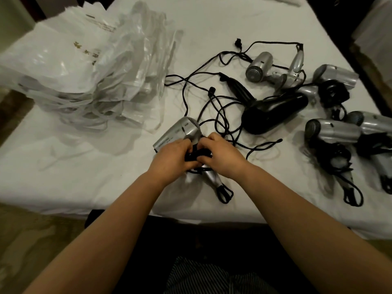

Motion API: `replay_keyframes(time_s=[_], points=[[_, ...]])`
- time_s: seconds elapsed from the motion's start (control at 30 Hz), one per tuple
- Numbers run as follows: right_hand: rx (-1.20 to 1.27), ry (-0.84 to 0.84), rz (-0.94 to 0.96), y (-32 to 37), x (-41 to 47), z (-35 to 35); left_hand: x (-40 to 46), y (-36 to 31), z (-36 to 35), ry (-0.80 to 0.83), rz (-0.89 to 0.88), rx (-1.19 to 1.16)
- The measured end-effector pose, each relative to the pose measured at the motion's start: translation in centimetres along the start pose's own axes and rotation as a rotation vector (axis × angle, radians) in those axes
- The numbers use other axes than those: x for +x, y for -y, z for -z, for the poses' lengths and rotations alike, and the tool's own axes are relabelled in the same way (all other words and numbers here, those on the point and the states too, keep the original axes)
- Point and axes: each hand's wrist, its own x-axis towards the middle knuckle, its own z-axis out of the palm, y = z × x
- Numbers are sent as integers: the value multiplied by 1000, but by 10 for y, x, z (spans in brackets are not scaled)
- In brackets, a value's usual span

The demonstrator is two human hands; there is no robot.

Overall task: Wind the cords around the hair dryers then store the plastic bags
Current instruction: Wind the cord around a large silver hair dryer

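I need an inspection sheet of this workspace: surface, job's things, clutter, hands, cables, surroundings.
Surface: white sheet, wrinkled.
Job's things: silver hair dryer under both hands; black hair dryer and another silver dryer unwound; three silver dryers at right with cords bundled; plastic bags piled at left.
Clutter: nothing seen.
Hands: left hand and right hand grip the black cord bundle.
Cables: loose cords tangled mid-sheet.
Surroundings: dark floor near edge; striped clothing.

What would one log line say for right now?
step: winding cord | left hand: grips silver dryer | right hand: pinches cord | bags: unstored
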Motion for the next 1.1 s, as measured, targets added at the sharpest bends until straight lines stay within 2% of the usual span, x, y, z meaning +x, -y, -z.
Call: replay_keyframes(time_s=[0.27, 0.43, 0.6, 0.77, 0.93, 1.0, 1.1], points=[[120, -51, -96, 0, 4, -3, -2, -1, 14, 7, -30, -25], [140, -53, -139, 0, 11, -1, 1, -2, 7, -35, 9, 73], [211, -63, -200, 2, 15, 0, 5, 4, 15, 59, -93, 38], [-87, -199, -71, 10, 3, -5, -1, 3, 11, -59, -76, 97], [-245, -91, 31, 7, -6, -7, -5, -1, 1, -144, -53, 94], [-335, -66, 85, 5, -2, -9, -1, 2, 2, -122, -55, 49], [-390, -49, 127, 3, 5, -3, 7, 9, 12, 14, -97, -85]])
